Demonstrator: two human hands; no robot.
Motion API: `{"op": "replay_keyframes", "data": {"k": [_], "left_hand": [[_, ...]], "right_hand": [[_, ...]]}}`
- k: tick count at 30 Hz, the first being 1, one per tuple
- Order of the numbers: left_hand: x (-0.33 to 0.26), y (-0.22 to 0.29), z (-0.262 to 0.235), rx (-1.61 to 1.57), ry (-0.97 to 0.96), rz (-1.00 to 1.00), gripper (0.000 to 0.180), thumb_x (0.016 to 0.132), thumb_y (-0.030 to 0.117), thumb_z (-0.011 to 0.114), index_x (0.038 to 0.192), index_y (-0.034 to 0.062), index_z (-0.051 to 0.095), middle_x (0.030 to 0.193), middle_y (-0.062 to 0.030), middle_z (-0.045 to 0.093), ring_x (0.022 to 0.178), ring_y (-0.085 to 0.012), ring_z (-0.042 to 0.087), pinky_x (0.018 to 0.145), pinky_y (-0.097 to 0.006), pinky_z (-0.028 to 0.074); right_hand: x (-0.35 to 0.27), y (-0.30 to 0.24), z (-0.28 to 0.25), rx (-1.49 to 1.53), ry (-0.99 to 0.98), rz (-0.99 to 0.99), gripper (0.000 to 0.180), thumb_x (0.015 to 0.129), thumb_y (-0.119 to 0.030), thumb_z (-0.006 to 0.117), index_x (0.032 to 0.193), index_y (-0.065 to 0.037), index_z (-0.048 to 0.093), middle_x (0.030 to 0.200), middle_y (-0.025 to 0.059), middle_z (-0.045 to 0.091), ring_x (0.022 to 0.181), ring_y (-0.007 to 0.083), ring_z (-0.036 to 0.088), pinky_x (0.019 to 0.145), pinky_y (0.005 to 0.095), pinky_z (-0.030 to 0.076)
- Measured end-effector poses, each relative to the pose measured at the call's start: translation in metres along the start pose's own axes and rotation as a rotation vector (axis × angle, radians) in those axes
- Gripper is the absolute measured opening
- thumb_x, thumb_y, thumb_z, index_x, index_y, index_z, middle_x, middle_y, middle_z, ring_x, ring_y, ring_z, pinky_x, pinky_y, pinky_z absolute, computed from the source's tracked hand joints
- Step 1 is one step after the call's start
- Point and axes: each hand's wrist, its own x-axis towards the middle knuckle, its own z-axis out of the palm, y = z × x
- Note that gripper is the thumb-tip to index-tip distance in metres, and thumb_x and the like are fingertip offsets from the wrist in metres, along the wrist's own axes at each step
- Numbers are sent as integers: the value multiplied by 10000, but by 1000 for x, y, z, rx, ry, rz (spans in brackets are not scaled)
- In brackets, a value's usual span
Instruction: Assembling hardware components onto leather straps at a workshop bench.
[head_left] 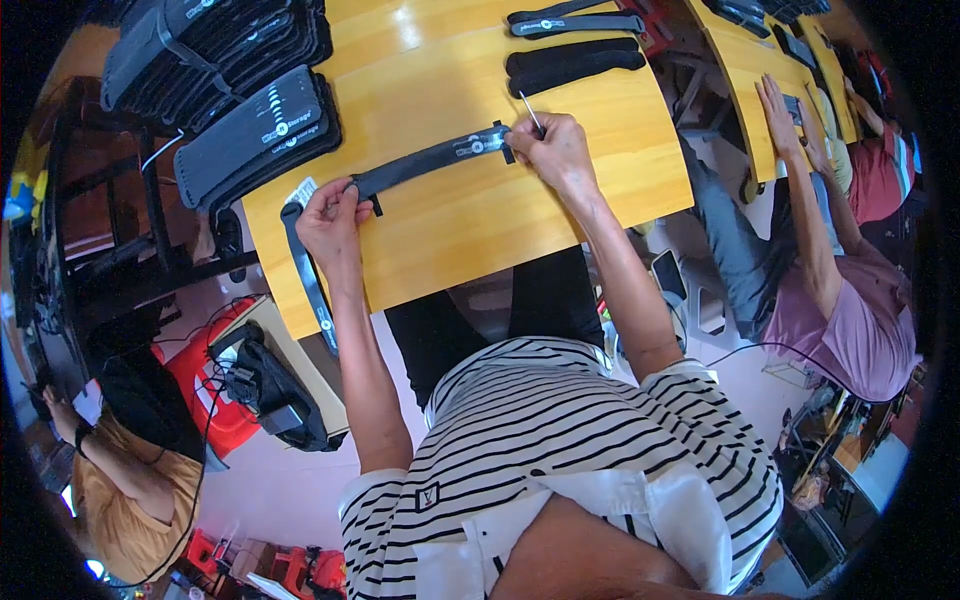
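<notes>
Currently holding a black strap across the bench: pinching its left end in the left hand, touching its right end with the curled right hand, also gripping a thin pointed tool.

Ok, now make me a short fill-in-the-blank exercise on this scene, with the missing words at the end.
1. The left hand is at the ____ end of the black strap as pictured.
2. A thin pointed tool juts from the person's ____.
3. The wooden table is ____ in colour.
4. The person's white shirt is patterned with dark ____.

Missing words: left; right hand; yellow; stripes.
</notes>
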Motion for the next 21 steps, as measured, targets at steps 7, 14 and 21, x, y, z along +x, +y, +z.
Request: {"op": "replay_keyframes", "data": {"k": [7, 14, 21], "left_hand": [[0, 1, 0, 46, -16, 31, 114, 804, -25, 593, 912, -39, 624, 716, -53, 616, 569, -106, 610, 514, -173, 481], [-2, 3, 2, 44, -8, 31, 111, 807, -18, 591, 911, -39, 624, 703, -51, 613, 569, -106, 611, 519, -175, 486], [1, -3, 0, -5, -28, 53, 92, 811, -17, 591, 896, -35, 624, 684, -39, 602, 551, -98, 603, 502, -177, 483]], "right_hand": [[1, 1, 0, 15, -7, 16, 155, 714, -127, 668, 622, -18, 609, 509, 51, 563, 464, 106, 521, 466, 267, 409], [2, 2, 1, -47, 25, -2, 155, 700, -144, 678, 634, -15, 624, 526, 75, 572, 479, 143, 535, 488, 289, 422], [0, -2, 1, -99, 28, -19, 150, 699, -142, 670, 631, -18, 620, 538, 96, 580, 500, 172, 561, 520, 308, 442]]}}
